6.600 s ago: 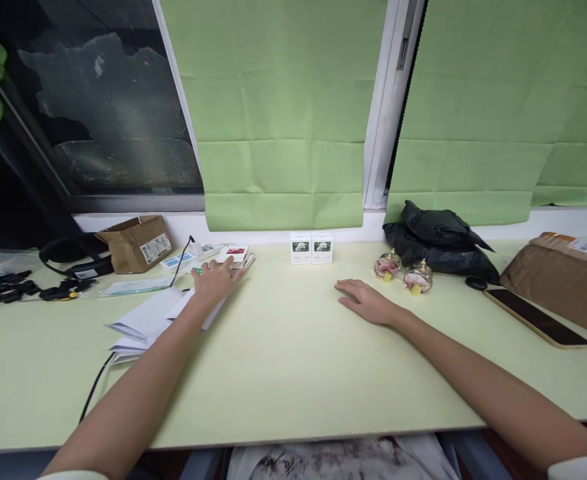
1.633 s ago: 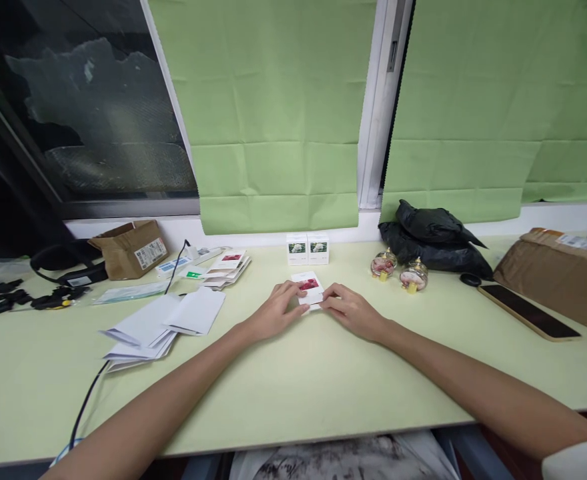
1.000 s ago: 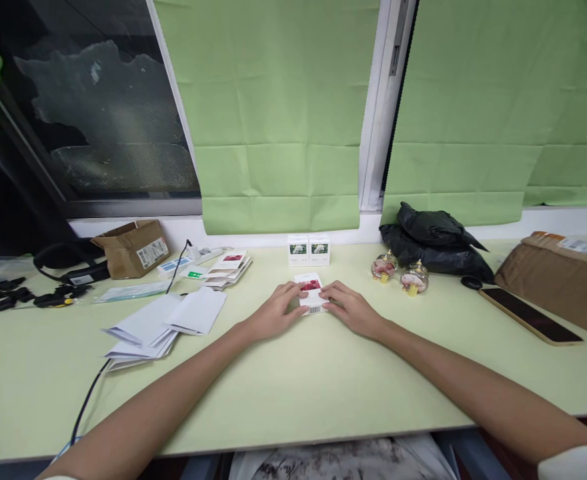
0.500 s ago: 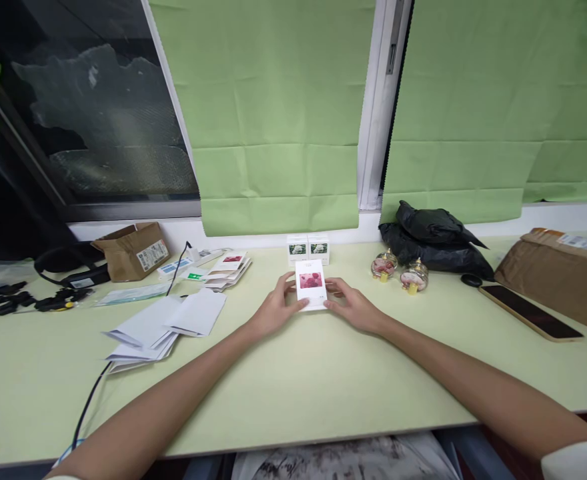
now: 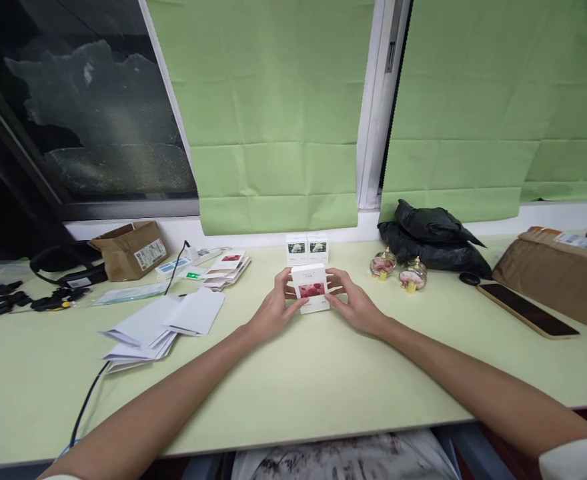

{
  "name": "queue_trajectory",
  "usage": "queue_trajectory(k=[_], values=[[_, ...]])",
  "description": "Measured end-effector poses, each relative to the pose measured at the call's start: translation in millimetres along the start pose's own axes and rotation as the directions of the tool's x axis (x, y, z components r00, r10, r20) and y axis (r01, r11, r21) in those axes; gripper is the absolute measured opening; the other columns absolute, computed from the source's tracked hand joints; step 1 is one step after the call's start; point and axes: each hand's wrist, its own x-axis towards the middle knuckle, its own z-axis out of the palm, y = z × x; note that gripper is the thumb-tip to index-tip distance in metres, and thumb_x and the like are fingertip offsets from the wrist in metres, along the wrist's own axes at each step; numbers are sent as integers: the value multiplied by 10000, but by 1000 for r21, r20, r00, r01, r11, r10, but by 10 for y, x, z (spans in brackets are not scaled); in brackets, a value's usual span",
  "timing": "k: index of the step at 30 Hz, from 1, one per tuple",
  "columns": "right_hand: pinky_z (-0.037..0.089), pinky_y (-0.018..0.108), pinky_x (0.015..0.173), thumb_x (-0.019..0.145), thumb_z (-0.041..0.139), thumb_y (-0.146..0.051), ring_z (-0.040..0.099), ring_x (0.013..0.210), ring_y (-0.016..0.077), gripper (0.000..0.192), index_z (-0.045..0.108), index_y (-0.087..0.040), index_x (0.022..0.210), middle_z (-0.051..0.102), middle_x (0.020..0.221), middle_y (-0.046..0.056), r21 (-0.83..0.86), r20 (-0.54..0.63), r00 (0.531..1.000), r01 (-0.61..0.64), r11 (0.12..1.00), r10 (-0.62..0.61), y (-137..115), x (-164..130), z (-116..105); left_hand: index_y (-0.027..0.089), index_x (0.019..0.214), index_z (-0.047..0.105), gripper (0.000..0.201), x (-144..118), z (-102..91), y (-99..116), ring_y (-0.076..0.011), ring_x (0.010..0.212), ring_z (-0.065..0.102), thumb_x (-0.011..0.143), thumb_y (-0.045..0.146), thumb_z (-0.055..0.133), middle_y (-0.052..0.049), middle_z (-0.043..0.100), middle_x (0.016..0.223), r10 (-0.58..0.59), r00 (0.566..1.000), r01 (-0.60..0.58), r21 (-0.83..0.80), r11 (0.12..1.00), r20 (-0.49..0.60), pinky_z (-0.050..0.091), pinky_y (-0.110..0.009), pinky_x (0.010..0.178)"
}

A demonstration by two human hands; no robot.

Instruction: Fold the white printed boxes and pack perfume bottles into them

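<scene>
Pale green desk (image 5: 293,393), both hands, left hand (image 5: 272,312), right hand (image 5: 354,307), fingers closed around small white carton (image 5: 312,288)

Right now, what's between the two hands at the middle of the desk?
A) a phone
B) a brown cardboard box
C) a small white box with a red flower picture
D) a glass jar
C: the left hand and right hand grip the sides of a small white box with a red flower picture on its front, while the phone, glass jars and brown cardboard box lie apart from the hands.
</scene>
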Motion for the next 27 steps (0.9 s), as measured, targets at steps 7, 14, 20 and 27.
queue_trajectory(k=[7, 14, 20, 27], values=[[617, 469, 997, 1053, 527, -336, 669, 1157, 240, 613, 322, -381, 1628, 581, 1400, 93, -41, 44, 999, 27, 999, -25, -40, -19, -34, 296, 1364, 421, 389, 27, -20, 46, -212, 1175, 672, 1035, 362, 617, -100, 520, 1404, 40, 991, -39, 17, 999, -129, 643, -428, 958], [662, 478, 925, 963, 667, -335, 726, 1053, 232, 675, 307, -366, 1534, 508, 1485, 104, 25, -13, 999, -52, 998, 52, 17, -15, -25, 243, 1097, 537, 147, 55, -58, 24, -222, 1235, 629, 1022, 313, 642, -90, 570, 1374, 159, 973, -136, 143, 980, -166, 612, -455, 1008], [664, 480, 941, 995, 642, -390, 703, 1134, 245, 390, 504, -306, 1350, 549, 1447, 99, 26, -30, 1000, -1, 1000, 2, 69, -1, -31, 271, 1208, 572, 202, 75, -68, -20, -200, 1118, 661, 1025, 313, 646, -50, 642, 1197, 196, 966, -160, 204, 966, -168, 599, -410, 987], [634, 505, 1005, 1063, 537, -374, 650, 1231, 263, 374, 524, -333, 1435, 569, 1426, 100, -42, -115, 990, 75, 996, -79, -12, 14, -44, 299, 1296, 570, 244, 54, -76, 6, -225, 1092, 632, 1053, 319, 591, -66, 623, 1175, 223, 967, -181, 283, 942, -126, 570, -420, 952]])
